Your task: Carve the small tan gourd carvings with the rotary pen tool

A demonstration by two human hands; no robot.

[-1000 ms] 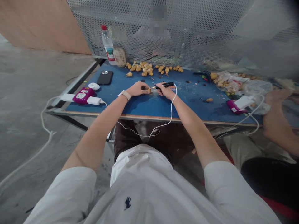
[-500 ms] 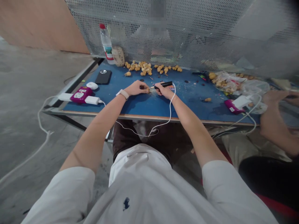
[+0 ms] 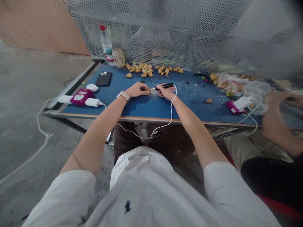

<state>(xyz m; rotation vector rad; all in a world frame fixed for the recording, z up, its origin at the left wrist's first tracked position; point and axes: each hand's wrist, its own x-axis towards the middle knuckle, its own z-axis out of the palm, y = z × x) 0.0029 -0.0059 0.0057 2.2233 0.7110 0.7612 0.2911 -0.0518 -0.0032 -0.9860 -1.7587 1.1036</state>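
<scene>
My left hand (image 3: 139,89) is closed, thumb and fingertips pinching a small yellow-brown, gourd-like piece (image 3: 149,91) low over the blue tabletop. Most of that piece is hidden by the fingers. Wrapped around a slim black corded rotary tool (image 3: 168,85), my right hand (image 3: 163,91) points its metal tip left, at the piece; whether the tip touches it I cannot tell. A white cable (image 3: 172,108) runs from the tool's back end down over the table's front edge. Pale dust lies on the tabletop near the hands.
Several similar pieces (image 3: 145,68) lie along the back by the mesh panel (image 3: 180,37). A bottle (image 3: 107,47), a jar (image 3: 118,58), a phone (image 3: 103,78) and a purple power adapter (image 3: 81,97) are on the left. At right are plastic bags (image 3: 254,87), another purple adapter (image 3: 234,107) and another person's arm (image 3: 274,123).
The whole view has shifted slightly. Both hands keep their grips, with the tool tip still at the small piece; the visible part of the piece looks slightly different.
</scene>
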